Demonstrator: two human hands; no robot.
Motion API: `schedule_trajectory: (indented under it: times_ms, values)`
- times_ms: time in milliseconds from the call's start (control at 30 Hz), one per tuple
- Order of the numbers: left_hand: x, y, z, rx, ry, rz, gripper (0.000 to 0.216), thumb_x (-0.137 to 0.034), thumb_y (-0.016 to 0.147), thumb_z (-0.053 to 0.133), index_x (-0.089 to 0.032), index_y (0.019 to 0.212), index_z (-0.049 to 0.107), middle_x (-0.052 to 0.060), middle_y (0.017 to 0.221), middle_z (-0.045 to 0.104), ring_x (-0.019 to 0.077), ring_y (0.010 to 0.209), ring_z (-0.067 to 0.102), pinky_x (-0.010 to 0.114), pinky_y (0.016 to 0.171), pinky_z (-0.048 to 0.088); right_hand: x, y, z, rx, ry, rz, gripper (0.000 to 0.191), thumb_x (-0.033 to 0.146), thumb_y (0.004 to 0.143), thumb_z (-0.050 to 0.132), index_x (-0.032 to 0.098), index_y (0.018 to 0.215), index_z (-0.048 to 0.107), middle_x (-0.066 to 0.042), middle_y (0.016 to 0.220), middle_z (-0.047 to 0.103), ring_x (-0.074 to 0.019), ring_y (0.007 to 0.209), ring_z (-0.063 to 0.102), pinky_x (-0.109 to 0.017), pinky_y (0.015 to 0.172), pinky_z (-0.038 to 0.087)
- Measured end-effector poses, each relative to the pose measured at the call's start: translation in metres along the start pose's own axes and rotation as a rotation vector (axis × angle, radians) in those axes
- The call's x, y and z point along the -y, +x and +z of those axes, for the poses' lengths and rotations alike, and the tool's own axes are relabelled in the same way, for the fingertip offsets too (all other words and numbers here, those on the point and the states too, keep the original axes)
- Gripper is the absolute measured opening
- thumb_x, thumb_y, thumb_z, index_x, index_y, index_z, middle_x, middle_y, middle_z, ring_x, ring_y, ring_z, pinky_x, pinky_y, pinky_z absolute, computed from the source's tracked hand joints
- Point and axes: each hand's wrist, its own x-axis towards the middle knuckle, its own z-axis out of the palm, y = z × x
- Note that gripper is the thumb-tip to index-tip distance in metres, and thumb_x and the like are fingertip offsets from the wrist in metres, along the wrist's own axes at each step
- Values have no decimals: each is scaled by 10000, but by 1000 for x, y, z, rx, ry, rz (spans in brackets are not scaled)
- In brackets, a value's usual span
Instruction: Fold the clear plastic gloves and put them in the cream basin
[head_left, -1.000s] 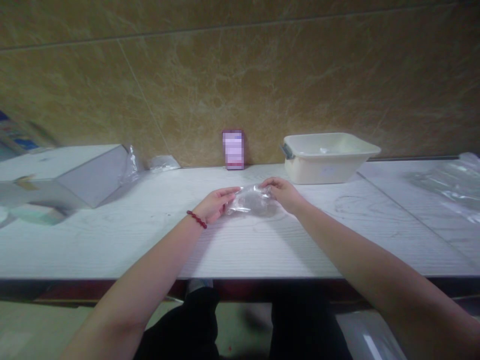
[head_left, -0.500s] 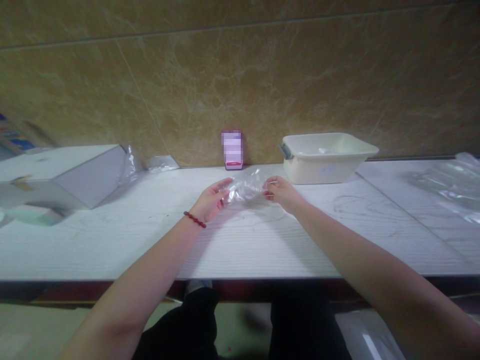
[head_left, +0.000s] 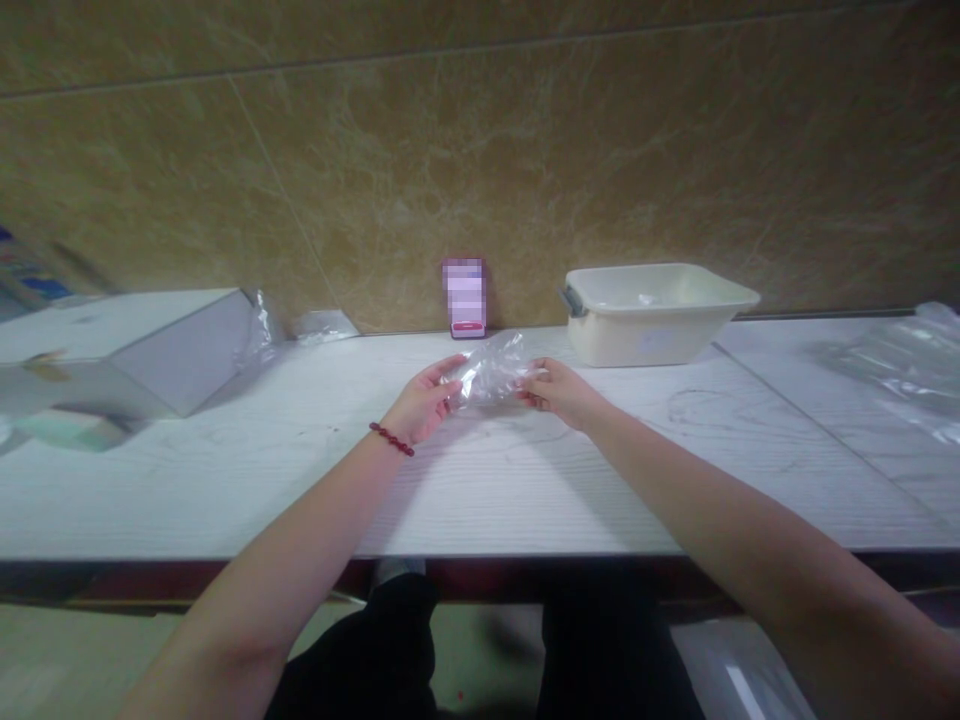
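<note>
A small clear plastic bag is held up just above the white table, between both my hands. My left hand, with a red bead bracelet at the wrist, pinches the bag's left edge. My right hand grips its right edge with the fingers closed. The bag looks crumpled, and what is inside it cannot be made out.
A cream plastic basin stands at the back right by the wall. A small pink-and-white box leans on the wall behind the bag. A white carton lies at the left, and clear plastic sheets at the far right.
The bag went from lying on the table to being lifted slightly. My right hand let go for a moment, then gripped the bag's right edge again.
</note>
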Motion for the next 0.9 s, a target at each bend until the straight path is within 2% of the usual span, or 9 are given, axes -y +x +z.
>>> schedule_trajectory:
  times_ms: [133,300,467,567,667,767,900]
  values:
    - [0,0,0,18,3,5,405,-20,619,590,-190,984,550,22,850,610,100,671,584,233,629,474,-2,3,-2,-60,-66,-50,300,198,622,610,212,806,373,44,594,574,-83,526,551,-159,434,392]
    - [-2,-1,0,15,30,-27,442,2,610,580,-184,1009,538,16,811,611,89,636,580,208,598,471,-2,5,-6,-57,-63,-111,303,244,595,625,207,749,367,56,553,558,-88,532,557,-153,426,381]
    - [-2,-2,0,34,14,-23,446,4,614,578,-193,1012,537,11,820,615,86,650,583,204,624,473,-1,4,-5,-60,-119,-35,294,234,594,625,211,786,404,48,534,555,-77,459,523,-143,374,339]
    - [-3,-2,-1,54,-7,-19,452,3,622,576,-201,1023,535,2,804,617,70,618,577,159,574,463,0,2,-4,-28,-191,-17,271,234,611,611,210,839,467,37,524,558,-55,392,466,-137,339,290]
    - [-4,-2,-4,60,-29,-41,476,3,643,558,-206,1067,511,6,798,619,63,604,574,135,539,451,1,0,-2,17,-162,-72,266,211,615,601,203,861,500,26,569,575,-54,438,486,-144,374,325]
    - [-6,-2,-6,70,-55,-72,482,8,663,533,-190,1100,487,27,847,617,74,646,583,143,571,459,3,-1,-2,43,-76,-133,263,211,612,603,193,848,487,34,580,570,-59,492,510,-160,444,378]
    - [-6,-1,-8,86,-78,-121,471,10,678,504,-169,1113,477,48,898,611,83,671,588,153,594,466,2,0,-4,21,-26,-146,251,229,608,604,193,808,459,56,541,537,-62,495,511,-162,451,369]
